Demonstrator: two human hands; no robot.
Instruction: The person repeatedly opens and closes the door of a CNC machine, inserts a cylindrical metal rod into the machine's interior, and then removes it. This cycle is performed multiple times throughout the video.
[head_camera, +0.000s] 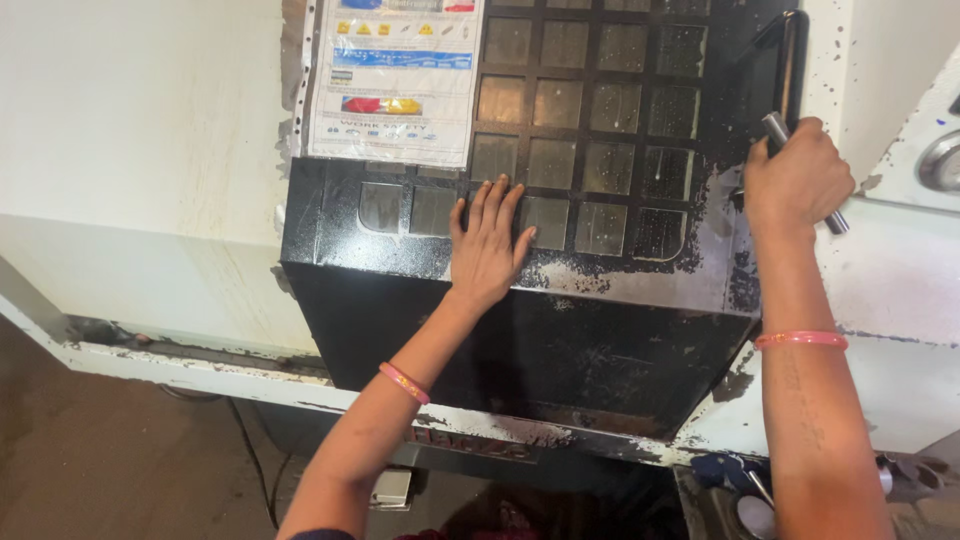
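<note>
A black sliding machine door (560, 330) with a gridded window (590, 110) fills the middle of the view. My left hand (487, 245) lies flat on it, fingers spread, just below the window's lower row of panes. My right hand (795, 180) is closed around a short metal rod (835, 222) beside the door's black vertical handle (790, 60) at the upper right. Both wrists wear pink bangles.
The white machine body (130, 150) spans the left, with a laminated safety sheet (395, 80) taped at the door's top left. A round metal knob (942, 165) sits at the far right. Cables (250, 450) run over the brown floor below, and metal parts (760, 495) lie at the bottom right.
</note>
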